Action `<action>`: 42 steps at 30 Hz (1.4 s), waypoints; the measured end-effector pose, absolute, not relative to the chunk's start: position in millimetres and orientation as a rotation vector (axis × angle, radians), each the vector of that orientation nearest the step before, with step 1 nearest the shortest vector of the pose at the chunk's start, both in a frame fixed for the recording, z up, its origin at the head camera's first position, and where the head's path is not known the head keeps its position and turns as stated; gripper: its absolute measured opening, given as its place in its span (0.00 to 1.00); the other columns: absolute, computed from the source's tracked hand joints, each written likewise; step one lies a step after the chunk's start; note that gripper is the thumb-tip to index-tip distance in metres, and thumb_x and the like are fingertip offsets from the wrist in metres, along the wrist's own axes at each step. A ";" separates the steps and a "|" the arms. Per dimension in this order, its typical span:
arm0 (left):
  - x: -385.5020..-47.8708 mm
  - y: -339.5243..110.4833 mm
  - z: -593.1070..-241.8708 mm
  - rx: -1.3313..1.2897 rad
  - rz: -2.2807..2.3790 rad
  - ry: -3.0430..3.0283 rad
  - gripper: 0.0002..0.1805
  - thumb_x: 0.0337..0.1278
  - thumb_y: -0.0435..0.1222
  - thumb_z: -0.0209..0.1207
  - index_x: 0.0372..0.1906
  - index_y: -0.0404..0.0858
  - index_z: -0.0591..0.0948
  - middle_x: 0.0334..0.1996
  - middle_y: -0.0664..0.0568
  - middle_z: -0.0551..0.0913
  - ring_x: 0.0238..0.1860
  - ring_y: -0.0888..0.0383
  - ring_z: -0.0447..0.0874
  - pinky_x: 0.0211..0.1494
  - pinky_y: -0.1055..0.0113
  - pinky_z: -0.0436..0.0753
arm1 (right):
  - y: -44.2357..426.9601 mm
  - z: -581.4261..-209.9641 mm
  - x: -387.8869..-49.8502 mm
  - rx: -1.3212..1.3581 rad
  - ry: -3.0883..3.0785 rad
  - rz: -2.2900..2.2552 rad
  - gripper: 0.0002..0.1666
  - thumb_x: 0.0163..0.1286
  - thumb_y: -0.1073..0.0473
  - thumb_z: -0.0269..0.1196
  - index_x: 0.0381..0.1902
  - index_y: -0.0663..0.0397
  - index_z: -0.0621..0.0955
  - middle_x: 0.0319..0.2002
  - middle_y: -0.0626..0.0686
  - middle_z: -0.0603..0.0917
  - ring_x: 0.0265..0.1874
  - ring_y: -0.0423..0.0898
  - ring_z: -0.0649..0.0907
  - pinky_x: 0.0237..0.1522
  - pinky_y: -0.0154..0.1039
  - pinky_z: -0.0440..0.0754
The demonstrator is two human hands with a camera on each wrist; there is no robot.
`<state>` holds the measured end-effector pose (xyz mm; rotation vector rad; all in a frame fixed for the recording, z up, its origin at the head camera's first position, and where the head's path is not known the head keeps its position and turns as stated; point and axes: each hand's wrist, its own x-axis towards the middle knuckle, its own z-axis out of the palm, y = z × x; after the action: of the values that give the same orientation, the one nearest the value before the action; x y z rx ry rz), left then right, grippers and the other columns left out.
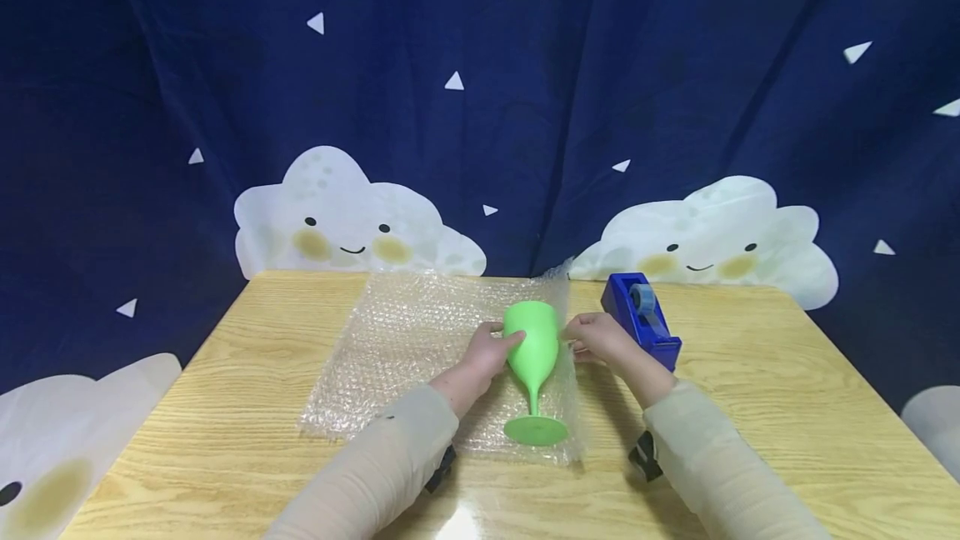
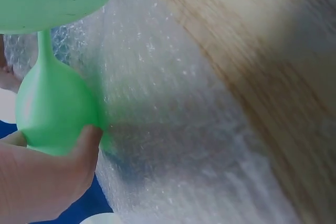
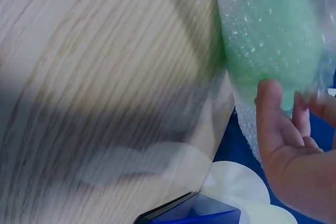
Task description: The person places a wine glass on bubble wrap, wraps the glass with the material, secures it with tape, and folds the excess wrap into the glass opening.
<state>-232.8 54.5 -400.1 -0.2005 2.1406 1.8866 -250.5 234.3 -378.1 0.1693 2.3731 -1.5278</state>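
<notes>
A light green goblet (image 1: 534,348) lies on the right part of a sheet of bubble wrap (image 1: 405,332), its round foot toward the front edge of the table. My left hand (image 1: 487,354) grips the goblet's bowl from the left, and in the left wrist view its thumb and fingers (image 2: 88,142) curl round the green bowl (image 2: 58,106). On the other side, my right hand (image 1: 600,337) holds the wrap's right edge beside the bowl. The right wrist view has the wrap (image 3: 236,30) raised between the goblet and my right hand (image 3: 299,156).
A blue tape dispenser (image 1: 641,319) with a roll of tape stands just behind and right of my right hand. The wooden table (image 1: 765,407) reaches back to a dark blue curtain (image 1: 450,132) with clouds on it.
</notes>
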 end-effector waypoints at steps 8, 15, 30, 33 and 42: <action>-232.0 58.1 -396.3 -0.277 1.859 2.224 0.31 0.60 0.43 0.55 0.61 0.26 0.65 0.56 0.35 0.73 0.57 0.42 0.72 0.63 0.50 0.71 | 233.1 -380.3 -251.8 0.166 2.336 -1.517 0.24 0.71 0.58 0.45 0.56 0.72 0.71 0.47 0.59 0.81 0.30 0.37 0.79 0.38 0.34 0.83; -229.5 66.4 -390.3 -0.346 1.666 2.408 0.42 0.48 0.58 0.59 0.57 0.27 0.70 0.49 0.38 0.78 0.48 0.46 0.77 0.56 0.52 0.76 | 232.3 -378.0 -252.2 0.122 2.357 -1.474 0.24 0.71 0.57 0.47 0.56 0.71 0.73 0.53 0.64 0.78 0.32 0.36 0.81 0.40 0.36 0.83; -226.6 73.2 -382.7 -0.441 1.519 2.466 0.56 0.35 0.64 0.63 0.66 0.31 0.62 0.61 0.35 0.68 0.59 0.40 0.66 0.60 0.43 0.68 | 227.1 -374.0 -250.3 0.081 2.397 -1.443 0.23 0.72 0.58 0.48 0.57 0.70 0.73 0.53 0.63 0.80 0.37 0.41 0.83 0.49 0.46 0.81; -227.6 72.1 -383.1 -0.453 1.520 2.456 0.57 0.34 0.65 0.63 0.67 0.32 0.61 0.62 0.36 0.67 0.59 0.40 0.66 0.60 0.44 0.68 | 224.9 -374.3 -251.2 0.057 2.408 -1.440 0.23 0.72 0.58 0.48 0.56 0.70 0.73 0.53 0.63 0.80 0.38 0.40 0.83 0.48 0.45 0.82; -231.9 63.8 -390.6 -0.457 1.622 2.352 0.54 0.39 0.61 0.64 0.65 0.28 0.62 0.57 0.36 0.71 0.54 0.43 0.71 0.60 0.47 0.71 | 213.4 -371.3 -248.8 0.029 2.423 -1.466 0.21 0.71 0.58 0.48 0.50 0.70 0.77 0.52 0.63 0.80 0.44 0.50 0.83 0.47 0.45 0.81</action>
<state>-231.9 63.8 -390.6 -0.4568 2.3516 1.6217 -248.8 213.4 -371.3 0.0289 2.4234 -1.4659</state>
